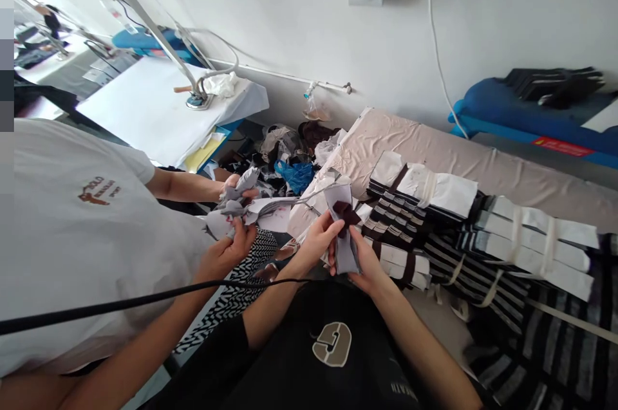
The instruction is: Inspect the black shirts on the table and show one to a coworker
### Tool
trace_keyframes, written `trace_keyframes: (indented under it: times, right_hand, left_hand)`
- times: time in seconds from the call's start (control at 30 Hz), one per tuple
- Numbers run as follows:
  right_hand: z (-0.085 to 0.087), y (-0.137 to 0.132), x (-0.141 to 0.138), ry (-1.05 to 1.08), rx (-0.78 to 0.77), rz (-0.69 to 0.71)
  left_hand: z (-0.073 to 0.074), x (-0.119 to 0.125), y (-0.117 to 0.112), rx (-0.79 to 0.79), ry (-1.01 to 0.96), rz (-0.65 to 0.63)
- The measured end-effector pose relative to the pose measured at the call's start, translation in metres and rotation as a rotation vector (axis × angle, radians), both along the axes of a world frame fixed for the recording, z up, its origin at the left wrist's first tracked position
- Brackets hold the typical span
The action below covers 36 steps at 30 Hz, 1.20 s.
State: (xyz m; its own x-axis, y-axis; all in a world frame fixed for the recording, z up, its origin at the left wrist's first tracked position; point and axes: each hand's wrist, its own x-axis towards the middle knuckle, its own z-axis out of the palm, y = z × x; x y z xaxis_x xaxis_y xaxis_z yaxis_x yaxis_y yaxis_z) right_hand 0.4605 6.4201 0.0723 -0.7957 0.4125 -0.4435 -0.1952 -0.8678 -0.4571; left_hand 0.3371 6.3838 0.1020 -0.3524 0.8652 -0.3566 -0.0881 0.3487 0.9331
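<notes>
Grey cloth strip [346, 246] w/ maroon tab [346, 214] | L hand [311, 246], R hand [367, 263]: fingers [334, 223] clenching it | striped stacks [476, 268] near

One head-worn camera looks forward and down from close above the left hand [313, 244] and right hand [367, 262], its wide view reaching the far wall [270, 11].

The left hand [313, 242] and right hand [365, 263] pinch a pale grey fabric strip [345, 239] with a dark maroon patch [346, 213] at its top. Just right of them, bundled stacks of striped fabric [476, 262] lie on a beige sheet [434, 152]. Near left, a co-worker's hand [224, 255] grasps crumpled grey fabric [232, 207].
</notes>
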Motion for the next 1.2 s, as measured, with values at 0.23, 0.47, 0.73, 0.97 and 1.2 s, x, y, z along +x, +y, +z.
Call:
trace_keyframes:
  times: [0.23, 0.47, 0.73, 0.97, 1.2]
  right_hand:
    - [0.008, -0.01, 0.004, -0.228, 0.483, -0.029]
    - [0.0, -0.016, 0.008, -0.477, 1.251, -0.228]
    - [0.025, -0.002, 0.009, -0.544, 1.031, -0.332]
    - [0.042, 0.028, 0.009, -0.392, 0.855, -0.31]
    - [0.047, 0.024, 0.008, -0.384, 0.875, -0.284]
  left_hand:
    - [-0.004, -0.015, 0.003, 0.192, -0.062, 0.242]
    - [0.009, -0.018, 0.004, 0.344, -0.738, 0.402]
    - [0.007, -0.025, -0.004, 0.397, -0.575, 0.601]
    - [0.003, -0.023, -0.021, 0.41, -0.408, 0.634]
    - [0.012, -0.01, -0.04, 0.438, -0.471, 0.501]
